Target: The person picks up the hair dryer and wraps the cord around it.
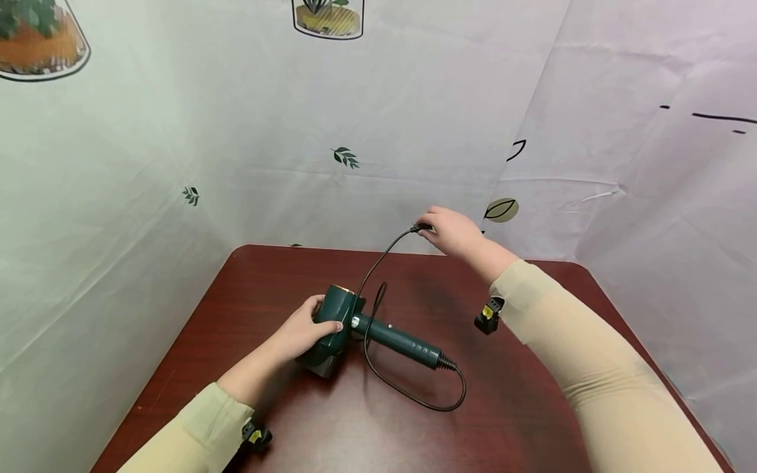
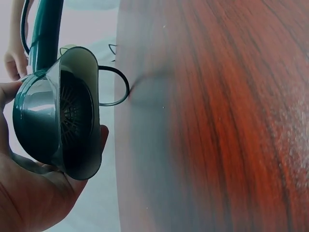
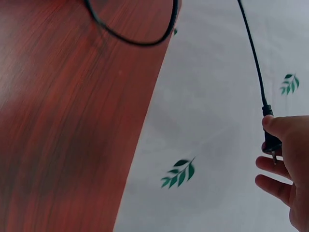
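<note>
Head view shows the right hand [image 1: 452, 231] pinching a black power plug [image 3: 272, 139] while the left hand [image 1: 303, 332] grips the barrel of a dark green hair dryer [image 1: 338, 307] over the reddish-brown table [image 1: 378, 440]; its black cord [image 1: 440, 410] loops from the handle [image 1: 405, 341] up to the plug, before a leaf-printed cloth [image 1: 266, 118].

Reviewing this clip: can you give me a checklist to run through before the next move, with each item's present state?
1. Left hand holding the dryer: ok, fingers and thumb round its body.
2. Right hand holding the plug: ok, pinched between thumb and fingers.
3. Prong out of any socket: ok, bare below the plug.
4. Cord gathered neatly: not ok, it hangs in loose loops by the handle.
5. Nozzle mouth unblocked: ok, nothing covers it.
6. Switch position: cannot tell, too small to read.
</note>
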The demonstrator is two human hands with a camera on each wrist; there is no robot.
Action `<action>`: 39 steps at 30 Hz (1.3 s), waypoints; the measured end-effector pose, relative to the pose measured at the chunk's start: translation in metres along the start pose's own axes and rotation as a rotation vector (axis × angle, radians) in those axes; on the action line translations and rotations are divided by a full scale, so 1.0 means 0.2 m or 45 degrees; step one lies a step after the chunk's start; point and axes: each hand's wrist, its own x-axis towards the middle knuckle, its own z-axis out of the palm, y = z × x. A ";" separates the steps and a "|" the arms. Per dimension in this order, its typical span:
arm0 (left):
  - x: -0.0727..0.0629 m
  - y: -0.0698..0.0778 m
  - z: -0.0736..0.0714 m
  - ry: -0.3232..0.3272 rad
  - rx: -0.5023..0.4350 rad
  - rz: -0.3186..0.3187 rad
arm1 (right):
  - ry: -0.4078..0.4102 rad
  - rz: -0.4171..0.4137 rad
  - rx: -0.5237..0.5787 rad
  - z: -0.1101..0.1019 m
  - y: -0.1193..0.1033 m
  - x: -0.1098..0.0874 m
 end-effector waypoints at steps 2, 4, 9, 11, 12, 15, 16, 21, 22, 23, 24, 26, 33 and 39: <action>-0.01 0.01 0.00 -0.004 0.004 -0.005 | 0.001 0.023 -0.003 0.02 0.03 -0.01; -0.01 0.01 0.00 -0.007 0.006 -0.013 | 0.006 0.046 0.002 0.04 0.06 -0.01; -0.01 0.01 0.00 -0.025 -0.004 -0.003 | -0.004 0.092 0.010 0.08 0.12 -0.03; -0.01 0.00 -0.01 -0.030 -0.015 0.006 | -0.015 0.105 0.013 0.10 0.14 -0.04; -0.01 0.00 -0.01 -0.028 -0.020 0.005 | -0.018 0.117 0.015 0.11 0.15 -0.05; 0.00 0.00 -0.01 -0.031 -0.020 0.012 | -0.032 0.168 0.021 0.13 0.19 -0.07; 0.00 0.00 -0.01 -0.032 -0.016 0.013 | -0.034 0.189 0.022 0.13 0.20 -0.07; -0.01 -0.01 -0.02 -0.043 -0.005 -0.002 | -0.036 0.280 0.031 0.18 0.27 -0.10; -0.01 -0.01 -0.02 -0.044 -0.004 -0.004 | -0.036 0.291 0.035 0.18 0.28 -0.10; -0.01 -0.01 -0.02 -0.044 -0.004 -0.005 | -0.040 0.304 0.036 0.19 0.29 -0.11; -0.01 -0.01 -0.02 -0.045 -0.006 -0.004 | -0.043 0.316 0.036 0.20 0.30 -0.12; -0.01 -0.01 -0.02 -0.042 -0.005 0.000 | -0.048 0.336 0.039 0.21 0.32 -0.13; -0.02 0.00 -0.03 -0.038 -0.002 -0.008 | -0.060 0.428 0.049 0.26 0.41 -0.19; -0.02 0.01 -0.03 -0.051 0.024 -0.006 | -0.057 0.485 0.056 0.30 0.48 -0.23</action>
